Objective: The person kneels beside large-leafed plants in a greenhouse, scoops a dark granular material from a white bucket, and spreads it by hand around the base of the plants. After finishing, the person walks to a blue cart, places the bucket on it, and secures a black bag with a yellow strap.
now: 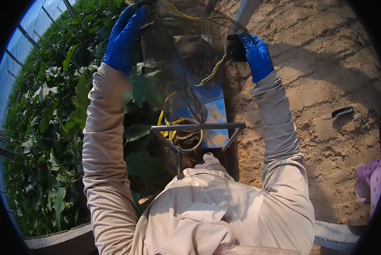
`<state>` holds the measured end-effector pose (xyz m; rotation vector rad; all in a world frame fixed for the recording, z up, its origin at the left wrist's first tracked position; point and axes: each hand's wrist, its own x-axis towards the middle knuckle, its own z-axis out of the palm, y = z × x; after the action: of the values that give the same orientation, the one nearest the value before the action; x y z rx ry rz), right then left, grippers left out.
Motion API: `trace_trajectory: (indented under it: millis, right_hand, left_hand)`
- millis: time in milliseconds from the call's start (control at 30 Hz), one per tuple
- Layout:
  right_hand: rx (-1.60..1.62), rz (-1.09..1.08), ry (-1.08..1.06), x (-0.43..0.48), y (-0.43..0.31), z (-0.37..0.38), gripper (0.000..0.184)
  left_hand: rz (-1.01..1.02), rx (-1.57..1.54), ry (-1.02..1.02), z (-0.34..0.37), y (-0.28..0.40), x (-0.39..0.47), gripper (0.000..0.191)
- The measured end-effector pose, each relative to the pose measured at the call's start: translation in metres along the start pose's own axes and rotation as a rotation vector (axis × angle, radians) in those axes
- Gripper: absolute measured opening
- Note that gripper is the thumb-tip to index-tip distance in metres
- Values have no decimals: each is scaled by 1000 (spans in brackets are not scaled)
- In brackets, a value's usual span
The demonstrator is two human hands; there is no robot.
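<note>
A dark, see-through mesh net (158,47) is spread between my raised hands, with a yellow cord (218,66) along its upper edge and one end dangling. My left hand (124,40), in a blue glove, grips the net's left side near the top of the view; its fingertips are partly hidden. On the other side my right hand (257,55), also blue-gloved, pinches the edge by the cord. Beneath the net is a blue platform (217,110) smeared with soil. A round pail (187,142) with dark contents and yellow strips (165,132) stands at its near end.
A grey metal bar handle (198,127) crosses above the pail. Dense leafy plants (50,143) fill the left side, under greenhouse film (5,83). Sandy soil (311,70) lies right, with a black scrap (342,111) and pink dotted fabric (365,178). A grey post (245,14) rises ahead.
</note>
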<state>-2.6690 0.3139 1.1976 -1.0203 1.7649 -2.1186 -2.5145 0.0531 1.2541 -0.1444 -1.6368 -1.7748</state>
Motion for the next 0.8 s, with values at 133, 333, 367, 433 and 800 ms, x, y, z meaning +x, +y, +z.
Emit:
trace_trajectory:
  millis: [133, 333, 367, 433, 800]
  right_hand:
    - [201, -231, -179, -13, -50, 66, 28]
    - [-445, -314, 146, -58, -60, 27, 54]
    - [-474, -310, 128, -65, -50, 20, 54]
    - [-473, -252, 70, -73, -32, 13, 52]
    - [-176, 68, 685, -28, -149, -201, 26]
  left_hand:
    - [79, -1, -214, 60, -34, -33, 35]
    - [-253, -347, -243, 84, -56, -24, 31]
    - [-281, -373, -273, 98, -53, -28, 31]
    - [-387, -419, -337, 114, -51, -39, 35]
    - [-347, 48, -434, 38, -91, -58, 38]
